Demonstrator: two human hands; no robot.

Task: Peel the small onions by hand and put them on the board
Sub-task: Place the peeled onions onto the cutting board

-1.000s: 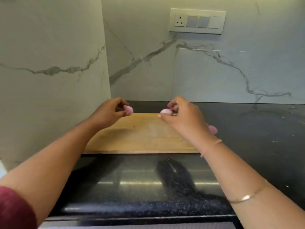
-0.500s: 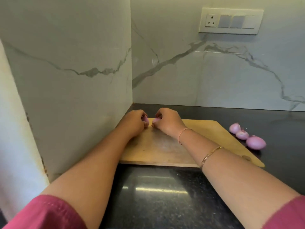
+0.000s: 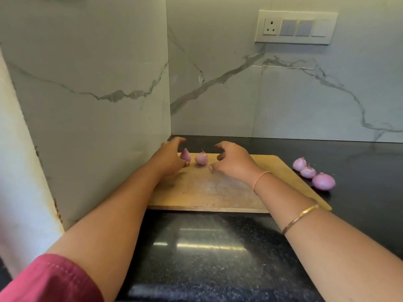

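Two small pink onions stand on the far left part of the wooden board (image 3: 218,190): one (image 3: 185,155) close beside my left hand (image 3: 169,156), the other (image 3: 200,158) between both hands. My left hand hovers with loosely curved fingers and holds nothing; its thumb tip lies near the left onion's base. Just right of the second onion, my right hand (image 3: 234,161) is apart from it, fingers spread and curved, also with nothing in it. Three more pink onions (image 3: 314,173) lie in a row on the black counter right of the board.
The board lies on a glossy black counter (image 3: 207,247) in a corner of marble walls; the left wall (image 3: 98,105) stands close beside my left hand. A switch panel (image 3: 295,27) is mounted high on the back wall.
Both hands held an onion each and brought them to the board's far left. Now the two onions stand on the board and both hands have let go and drawn slightly apart.
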